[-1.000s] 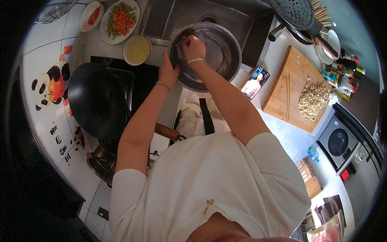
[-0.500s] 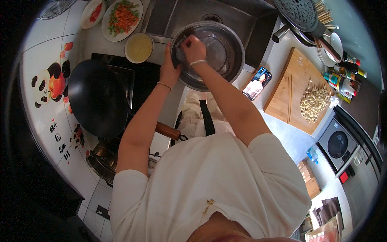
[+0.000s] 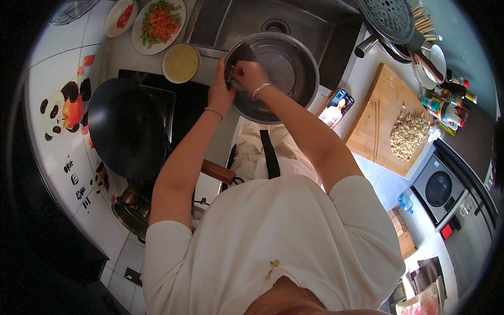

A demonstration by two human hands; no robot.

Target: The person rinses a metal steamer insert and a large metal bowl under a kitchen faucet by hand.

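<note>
Big round steel bowl [image 3: 286,68], shiny and smooth, parked at the sink's [image 3: 231,23] front edge. Left hand [image 3: 220,94] clamped on its near rim, fingers wrapped over the edge; right hand [image 3: 249,73] inside, fingers clenched on something small – can't tell what. Matte black wok [image 3: 123,128] with wooden handle on the left. Pale wooden cutting board [image 3: 380,123] on the counter at right, heaped with crumbly chopped bits – coloured sauce bottles [image 3: 443,107] beyond. Cartoon panda stickers [image 3: 60,107] on the white tiles.
</note>
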